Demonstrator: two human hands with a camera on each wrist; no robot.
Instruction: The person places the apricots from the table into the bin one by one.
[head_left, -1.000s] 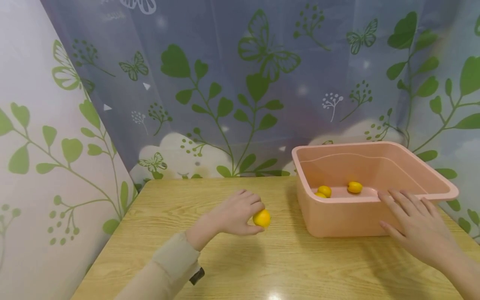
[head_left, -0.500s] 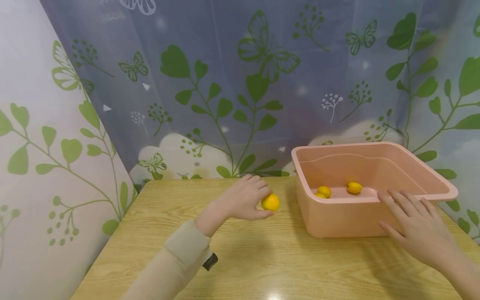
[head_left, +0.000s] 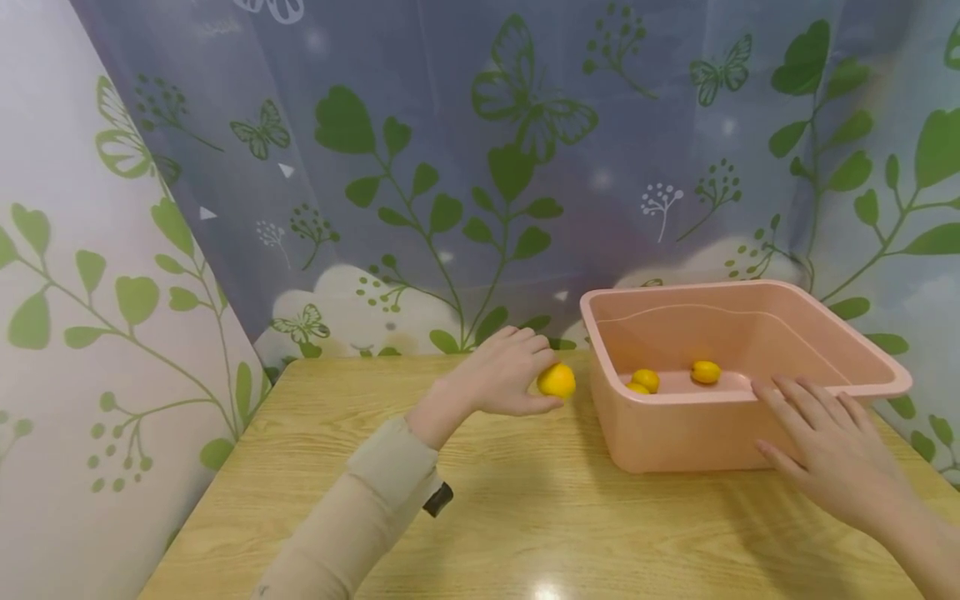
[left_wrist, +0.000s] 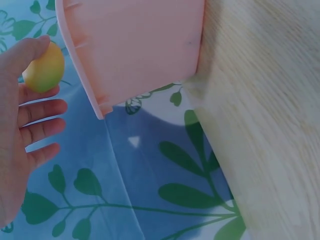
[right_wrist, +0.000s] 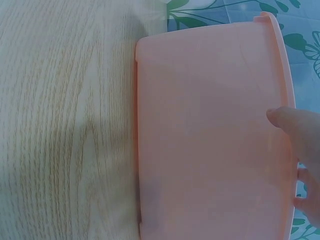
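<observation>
My left hand (head_left: 506, 375) holds a small yellow-orange fruit (head_left: 557, 381) between thumb and fingers, above the table and just left of the pink plastic tub (head_left: 615, 437). In the left wrist view the fruit (left_wrist: 45, 70) is smooth and oval with a greenish underside. Thumb and index finger pinch it while the other fingers stay extended. On the tub's near rim rests my right hand (head_left: 832, 450), its fingers fairly straight over the edge. The right wrist view shows that thumb (right_wrist: 280, 118) against the outer wall.
Inside the tub lie a yellow fruit (head_left: 705, 372) near the middle and two more, one a yellow fruit (head_left: 646, 381), by its left wall. The wooden table (head_left: 510, 508) meets a patterned curtain (head_left: 420, 167) at the back.
My left hand has moved right and away from me with the fruit, coming closer to the tub's left side. The right hand stays on the rim.
</observation>
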